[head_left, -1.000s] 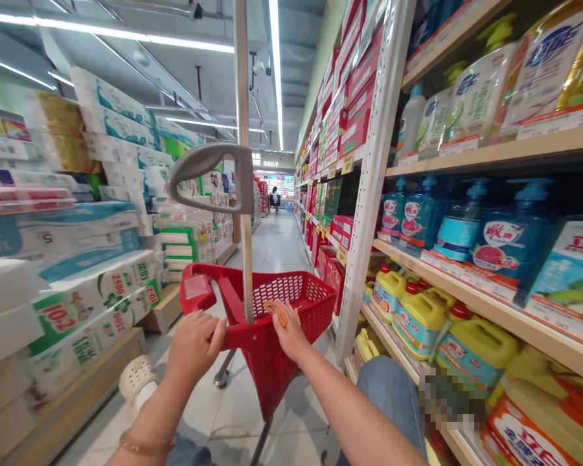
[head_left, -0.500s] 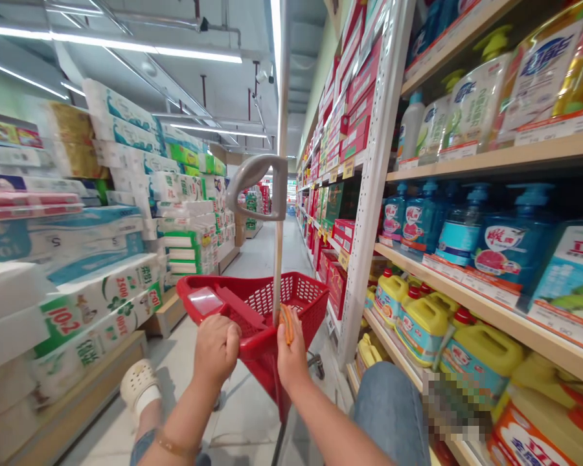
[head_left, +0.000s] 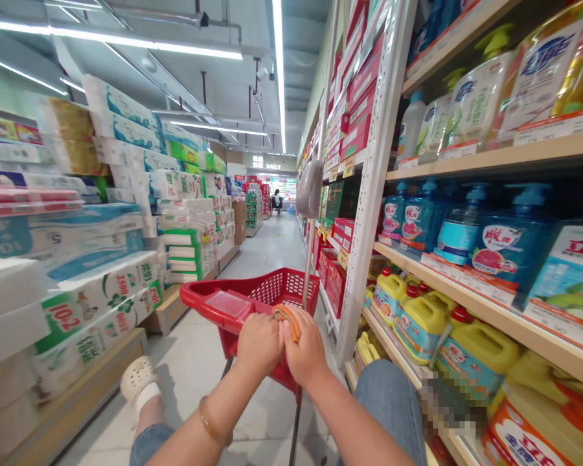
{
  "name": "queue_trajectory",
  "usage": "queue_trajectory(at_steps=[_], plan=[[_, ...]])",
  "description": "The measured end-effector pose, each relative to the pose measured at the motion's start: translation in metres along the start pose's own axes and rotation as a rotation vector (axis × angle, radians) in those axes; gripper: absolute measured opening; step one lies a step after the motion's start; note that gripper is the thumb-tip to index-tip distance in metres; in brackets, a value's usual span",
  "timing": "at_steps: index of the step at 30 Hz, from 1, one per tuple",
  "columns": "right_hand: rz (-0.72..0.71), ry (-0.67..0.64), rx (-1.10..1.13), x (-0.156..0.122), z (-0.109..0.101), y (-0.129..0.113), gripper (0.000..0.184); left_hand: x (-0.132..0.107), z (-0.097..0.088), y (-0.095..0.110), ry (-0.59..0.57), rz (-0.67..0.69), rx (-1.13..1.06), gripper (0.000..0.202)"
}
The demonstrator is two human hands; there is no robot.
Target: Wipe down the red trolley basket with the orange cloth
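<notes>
A red wheeled shopping basket (head_left: 208, 291) stands in front of me, tilted, with perforated walls. My left hand (head_left: 260, 346) is closed at its near rim; its fingertips are mostly hidden. Right beside it, touching, my right hand (head_left: 305, 349) is closed around a folded orange cloth (head_left: 291, 319) and also lies over the rim. A long pale pole (head_left: 307, 259) rises from the basket just beyond my right hand and leans right. Against its upper part shows a grey loop handle (head_left: 309, 189), seen nearly edge-on.
Stacked tissue packs (head_left: 102, 310) line the left side. On the right, shelves (head_left: 486, 155) hold pump bottles and yellow detergent jugs (head_left: 420, 327). A white shelf post (head_left: 369, 194) stands close to the basket. My knee (head_left: 388, 401) is beside the lower shelf; a distant person (head_left: 277, 199) is down the aisle.
My left hand has moved right along the rim to meet my right hand. The pole and grey handle have swung to the right, and the basket has turned a little.
</notes>
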State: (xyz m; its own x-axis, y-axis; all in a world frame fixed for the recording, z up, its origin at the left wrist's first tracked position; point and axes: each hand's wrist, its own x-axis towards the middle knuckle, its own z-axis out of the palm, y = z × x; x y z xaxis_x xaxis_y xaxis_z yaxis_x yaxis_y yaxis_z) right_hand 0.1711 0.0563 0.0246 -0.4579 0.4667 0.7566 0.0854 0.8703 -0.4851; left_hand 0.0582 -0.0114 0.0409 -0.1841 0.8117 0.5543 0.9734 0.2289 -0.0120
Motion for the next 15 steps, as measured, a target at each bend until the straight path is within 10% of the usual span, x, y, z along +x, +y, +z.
queue_trajectory(at_steps=[7,15], plan=[[0.061,-0.034,-0.056,0.015,-0.01,0.018,0.035,0.022,-0.012,-0.052,0.078,-0.127,0.011,0.038],[0.0,-0.044,-0.347,0.017,0.019,-0.009,0.047,0.028,-0.004,-0.022,0.084,-0.168,0.106,0.039]])
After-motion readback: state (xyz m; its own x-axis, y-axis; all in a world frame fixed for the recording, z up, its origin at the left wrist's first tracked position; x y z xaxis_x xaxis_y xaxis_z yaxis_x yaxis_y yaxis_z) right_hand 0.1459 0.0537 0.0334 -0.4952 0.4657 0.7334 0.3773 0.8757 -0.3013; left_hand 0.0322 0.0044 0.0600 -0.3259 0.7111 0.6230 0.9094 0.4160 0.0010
